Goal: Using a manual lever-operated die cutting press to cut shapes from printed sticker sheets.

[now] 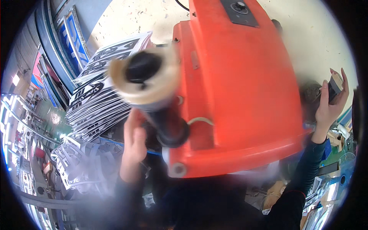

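A large red machine housing (245, 88) fills the middle of the view. At its left side a blurred cream ring-shaped part (153, 90) with a black centre stands out on a black shaft (172, 130). My left hand (134, 140) is just below this ring, beside the stack of printed sheets (103, 103). Its fingers point upward, and the ring hides their ends. On the far right, my right hand (331, 101) has its thumb and fingers around a small block (335, 85) with a dark face and pale top. A dark, blurred part (311, 94) lies between that hand and the housing.
Pale strips of scrap (80, 161) are heaped at lower left. Framed panels (73, 38) lean at upper left. A cream table surface (310, 34) extends behind the machine. A black plate with a knob (239, 9) is on the housing. A fan (347, 159) stands at lower right.
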Tool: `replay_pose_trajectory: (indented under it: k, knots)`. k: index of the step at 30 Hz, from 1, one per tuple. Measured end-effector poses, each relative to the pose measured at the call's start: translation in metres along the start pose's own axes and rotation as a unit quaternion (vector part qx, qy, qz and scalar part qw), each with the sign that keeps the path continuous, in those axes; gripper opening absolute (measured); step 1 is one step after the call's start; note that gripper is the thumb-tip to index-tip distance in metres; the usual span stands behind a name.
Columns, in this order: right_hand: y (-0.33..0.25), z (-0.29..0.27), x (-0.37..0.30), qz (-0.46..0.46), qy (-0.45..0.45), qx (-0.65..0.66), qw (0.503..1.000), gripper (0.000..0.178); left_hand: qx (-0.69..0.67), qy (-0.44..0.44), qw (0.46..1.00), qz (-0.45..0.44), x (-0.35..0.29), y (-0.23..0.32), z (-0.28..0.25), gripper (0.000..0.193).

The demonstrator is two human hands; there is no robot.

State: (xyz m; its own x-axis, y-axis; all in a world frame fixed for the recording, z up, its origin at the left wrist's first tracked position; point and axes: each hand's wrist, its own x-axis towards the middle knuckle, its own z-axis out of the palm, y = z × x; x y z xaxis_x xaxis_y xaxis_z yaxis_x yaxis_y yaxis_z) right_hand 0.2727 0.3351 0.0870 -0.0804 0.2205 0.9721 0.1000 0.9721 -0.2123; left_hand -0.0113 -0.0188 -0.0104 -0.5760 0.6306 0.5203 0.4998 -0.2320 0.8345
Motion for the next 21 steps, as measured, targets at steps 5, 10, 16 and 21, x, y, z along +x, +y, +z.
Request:
replay_pose_trajectory:
  k: [5, 10, 16, 21]
  knots:
    - [0.041, -0.027, 0.009, 0.08, -0.027, -0.148, 0.985, 0.058, 0.274, -0.163, 0.947, 0.046, 0.008, 0.008, -0.004, 0.1]
    - [0.057, -0.038, 0.024, -0.072, -0.018, -0.402, 0.913, 0.065, 0.297, -0.193, 0.935, 0.0, 0.007, 0.009, -0.004, 0.109]
    - [-0.037, -0.012, -0.017, 0.131, -0.106, 0.138, 0.976, 0.069, 0.333, -0.19, 0.923, 0.005, 0.006, 0.004, -0.002, 0.104]
    - [-0.043, -0.014, -0.013, 0.272, -0.164, 0.428, 0.846, 0.072, 0.308, -0.218, 0.926, -0.002, 0.005, 0.002, -0.019, 0.099]
